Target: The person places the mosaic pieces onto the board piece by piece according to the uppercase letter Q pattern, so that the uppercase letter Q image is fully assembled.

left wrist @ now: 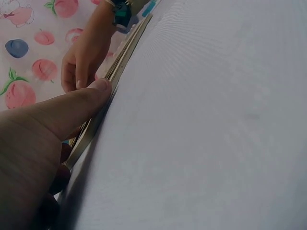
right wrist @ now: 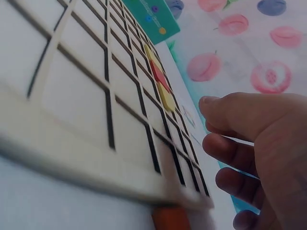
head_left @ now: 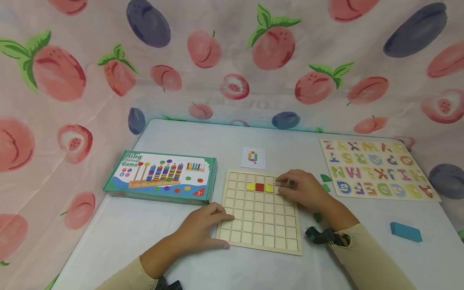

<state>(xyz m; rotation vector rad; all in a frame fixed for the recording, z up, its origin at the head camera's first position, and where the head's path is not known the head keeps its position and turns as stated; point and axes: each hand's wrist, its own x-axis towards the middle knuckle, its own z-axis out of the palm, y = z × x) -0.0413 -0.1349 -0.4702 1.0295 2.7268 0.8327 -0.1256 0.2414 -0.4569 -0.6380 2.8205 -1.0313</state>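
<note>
board (head_left: pixel 258 217) partly hidden behind right grip (head_left: pixel 303 190), relaxed; left grip (head_left: pixel 201 227) relaxed at edge

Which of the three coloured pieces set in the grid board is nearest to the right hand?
The yellow piece right of the red square, in the head view; the other yellow piece lies left of it, farther away.

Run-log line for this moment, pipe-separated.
left hand: touching grid board | right hand: near board's far-right corner, holding nothing visible | board: red piece between two yellow pieces
</note>
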